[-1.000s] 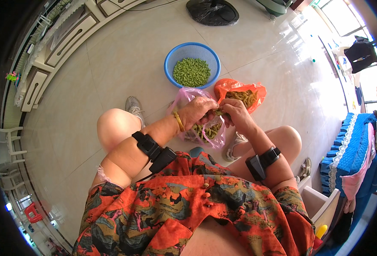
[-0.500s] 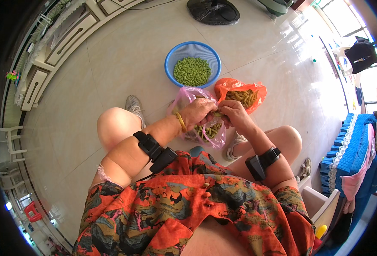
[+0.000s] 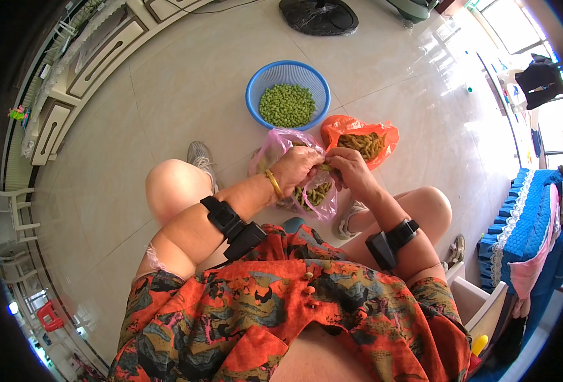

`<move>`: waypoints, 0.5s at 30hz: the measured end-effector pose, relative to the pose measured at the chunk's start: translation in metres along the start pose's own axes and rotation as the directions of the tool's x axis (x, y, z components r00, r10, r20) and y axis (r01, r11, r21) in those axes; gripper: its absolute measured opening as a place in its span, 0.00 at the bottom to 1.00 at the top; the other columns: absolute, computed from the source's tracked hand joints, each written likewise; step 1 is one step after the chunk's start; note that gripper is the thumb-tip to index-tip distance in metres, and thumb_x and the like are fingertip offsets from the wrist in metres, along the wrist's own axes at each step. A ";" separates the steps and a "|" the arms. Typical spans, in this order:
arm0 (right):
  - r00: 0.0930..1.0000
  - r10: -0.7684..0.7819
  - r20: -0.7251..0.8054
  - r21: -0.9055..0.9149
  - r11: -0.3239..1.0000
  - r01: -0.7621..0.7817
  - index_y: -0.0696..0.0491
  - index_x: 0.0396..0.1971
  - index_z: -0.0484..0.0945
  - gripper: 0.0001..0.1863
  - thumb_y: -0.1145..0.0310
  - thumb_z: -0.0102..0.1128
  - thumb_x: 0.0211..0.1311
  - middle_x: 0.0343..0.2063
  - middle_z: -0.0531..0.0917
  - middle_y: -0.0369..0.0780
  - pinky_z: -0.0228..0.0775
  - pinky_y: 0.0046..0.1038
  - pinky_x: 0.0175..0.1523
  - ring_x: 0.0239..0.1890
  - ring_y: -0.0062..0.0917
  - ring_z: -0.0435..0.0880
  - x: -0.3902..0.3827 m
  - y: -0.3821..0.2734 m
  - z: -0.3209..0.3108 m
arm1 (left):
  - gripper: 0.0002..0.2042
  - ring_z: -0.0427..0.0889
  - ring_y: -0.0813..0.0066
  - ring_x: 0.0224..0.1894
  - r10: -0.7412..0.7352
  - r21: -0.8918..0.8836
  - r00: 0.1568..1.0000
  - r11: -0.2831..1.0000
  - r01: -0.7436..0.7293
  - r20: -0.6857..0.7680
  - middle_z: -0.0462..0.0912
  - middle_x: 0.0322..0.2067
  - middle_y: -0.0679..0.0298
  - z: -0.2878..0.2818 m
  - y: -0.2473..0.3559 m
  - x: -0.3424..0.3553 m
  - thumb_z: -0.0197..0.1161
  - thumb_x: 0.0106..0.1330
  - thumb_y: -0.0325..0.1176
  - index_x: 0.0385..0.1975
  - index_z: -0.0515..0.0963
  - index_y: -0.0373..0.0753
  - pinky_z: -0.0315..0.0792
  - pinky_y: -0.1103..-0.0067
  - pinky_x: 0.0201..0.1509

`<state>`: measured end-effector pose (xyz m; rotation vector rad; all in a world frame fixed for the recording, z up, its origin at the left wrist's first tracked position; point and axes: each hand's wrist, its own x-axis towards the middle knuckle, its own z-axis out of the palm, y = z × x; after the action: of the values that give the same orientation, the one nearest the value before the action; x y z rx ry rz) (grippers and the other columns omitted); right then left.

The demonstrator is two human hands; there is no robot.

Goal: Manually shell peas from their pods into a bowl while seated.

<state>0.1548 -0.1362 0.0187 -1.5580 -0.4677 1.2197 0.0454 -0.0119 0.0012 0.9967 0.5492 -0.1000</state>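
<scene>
My left hand [image 3: 296,169] and my right hand [image 3: 352,167] meet above a translucent pink plastic bag [image 3: 286,137]. Between their closed fingertips is a small yellow-green bean pod [image 3: 324,167], partly covered by the fingers. More green pods [image 3: 319,193] lie in the pink bag below. An orange plastic bag [image 3: 391,135] stands open just beyond my right hand, with yellowish-brown pods [image 3: 362,145] inside. Farther off, a blue plastic basket [image 3: 250,95] holds a heap of shelled green beans [image 3: 286,106].
My knees and shoes flank the bags on the tiled floor [image 3: 186,95]. A black stand base [image 3: 318,18] is at the far side. Drawer cabinets [image 3: 100,63] line the left. To the right are a blue quilted cover [image 3: 517,223] and a pale open drawer [image 3: 475,299].
My hands stay together over the pink bag. The fingers shift slightly around the pod, and the right fingers tilt a little. The bags and basket have not moved.
</scene>
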 end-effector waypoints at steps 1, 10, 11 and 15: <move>1.000 0.006 -0.013 0.000 1.000 -0.006 0.59 0.29 0.74 0.09 0.72 0.45 0.57 0.12 0.70 0.33 0.57 0.17 0.15 0.10 0.14 0.65 0.001 0.000 -0.003 | 0.07 0.62 0.89 0.15 -0.068 0.001 0.997 0.998 0.068 0.024 0.67 0.17 0.73 0.001 0.004 -0.002 0.53 0.61 0.34 0.23 0.70 0.42 0.54 0.90 0.14; 0.994 -0.001 -0.111 -0.065 0.998 -0.007 0.60 0.28 0.75 0.08 0.70 0.49 0.56 0.12 0.69 0.33 0.58 0.20 0.14 0.12 0.16 0.66 0.010 0.009 -0.016 | 0.08 0.60 0.91 0.12 -0.164 0.000 0.986 0.986 0.164 -0.018 0.68 0.16 0.74 0.000 0.011 -0.005 0.52 0.63 0.35 0.25 0.71 0.39 0.53 0.93 0.12; 0.990 0.013 -0.137 -0.088 0.996 -0.025 0.59 0.28 0.75 0.08 0.70 0.50 0.55 0.12 0.68 0.33 0.58 0.20 0.13 0.12 0.16 0.66 0.012 0.013 -0.018 | 0.08 0.60 0.91 0.12 -0.167 0.007 0.986 0.986 0.167 -0.004 0.68 0.16 0.74 -0.001 0.010 -0.004 0.52 0.63 0.35 0.25 0.71 0.39 0.53 0.93 0.12; 0.967 0.034 -0.252 -0.058 0.997 -0.051 0.59 0.27 0.75 0.09 0.69 0.51 0.54 0.12 0.69 0.34 0.59 0.21 0.13 0.11 0.18 0.67 0.011 0.015 -0.025 | 0.06 0.61 0.91 0.12 -0.157 0.013 0.987 0.987 0.158 -0.031 0.69 0.17 0.73 -0.006 0.007 -0.003 0.53 0.62 0.33 0.26 0.71 0.39 0.53 0.93 0.12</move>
<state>0.1769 -0.1454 -0.0017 -1.7578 -0.3117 1.0289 0.0426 -0.0035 0.0053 0.9703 0.6555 -0.2305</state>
